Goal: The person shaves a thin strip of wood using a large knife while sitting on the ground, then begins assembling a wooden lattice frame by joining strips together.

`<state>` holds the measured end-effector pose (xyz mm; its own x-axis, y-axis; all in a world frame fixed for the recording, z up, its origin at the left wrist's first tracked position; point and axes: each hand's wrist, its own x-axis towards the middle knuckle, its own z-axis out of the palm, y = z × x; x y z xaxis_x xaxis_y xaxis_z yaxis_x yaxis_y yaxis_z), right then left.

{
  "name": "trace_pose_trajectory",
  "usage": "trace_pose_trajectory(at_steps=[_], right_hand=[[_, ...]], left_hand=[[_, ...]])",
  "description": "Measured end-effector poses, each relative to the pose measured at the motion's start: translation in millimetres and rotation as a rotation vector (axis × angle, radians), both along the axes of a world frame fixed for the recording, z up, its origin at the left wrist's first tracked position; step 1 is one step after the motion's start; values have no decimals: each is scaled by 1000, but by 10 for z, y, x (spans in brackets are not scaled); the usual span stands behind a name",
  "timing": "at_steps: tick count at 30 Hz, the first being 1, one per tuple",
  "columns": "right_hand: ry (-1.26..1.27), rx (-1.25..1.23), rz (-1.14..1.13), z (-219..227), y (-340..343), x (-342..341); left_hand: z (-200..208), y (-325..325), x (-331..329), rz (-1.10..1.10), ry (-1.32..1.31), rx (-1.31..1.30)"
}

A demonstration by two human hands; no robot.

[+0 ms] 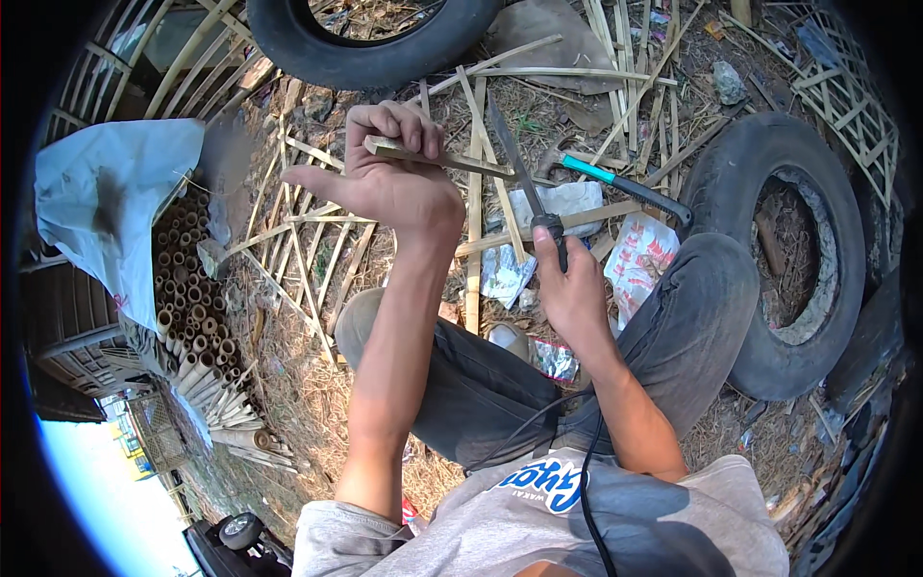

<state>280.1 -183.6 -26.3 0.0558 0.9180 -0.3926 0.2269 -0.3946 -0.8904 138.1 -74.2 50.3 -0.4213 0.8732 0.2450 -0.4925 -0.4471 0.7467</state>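
My left hand [396,159] is raised in front of me, its fingers curled over a short split bamboo strip [481,168] and its thumb stuck out to the left. My right hand [569,279] grips the dark handle of a knife [507,135], whose long blade points up and away. The strip's right end meets the blade just above the handle; whether the edge cuts into it I cannot tell. Just beyond the knife, a hammer [615,178] with a teal and black handle lies on the ground.
One tyre [375,62] lies at the far side, another [711,192] beside my right knee. Bamboo strips and lattice pieces [327,231] cover the ground, with plastic wrappers [639,260] among them. Cut bamboo poles [197,327] are stacked at left under a pale sheet [120,192]. A black cable [588,481] hangs over my shirt.
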Motion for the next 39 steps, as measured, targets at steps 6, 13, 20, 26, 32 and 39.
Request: trace_pose_trajectory(at_steps=[6,13,20,26,32,39], right_hand=[[262,-104,-58,-95,43,118],[416,-138,-194,-31,48,293],[409,-123,-200,-30,62,340],[312,-41,-183,82,-41,216],[420,-61,134,375,-247,40],[292,-91,192,184,-344,-282]], left_hand=[[154,-36,103,-22,301,-168],[493,-75,104,87,344,-124],[696,-335,-177,-115,191,204],[644,-278,-126,157,284,-10],[666,-315,-94,24,363,77],[717,-304,-81,371,380,-96]])
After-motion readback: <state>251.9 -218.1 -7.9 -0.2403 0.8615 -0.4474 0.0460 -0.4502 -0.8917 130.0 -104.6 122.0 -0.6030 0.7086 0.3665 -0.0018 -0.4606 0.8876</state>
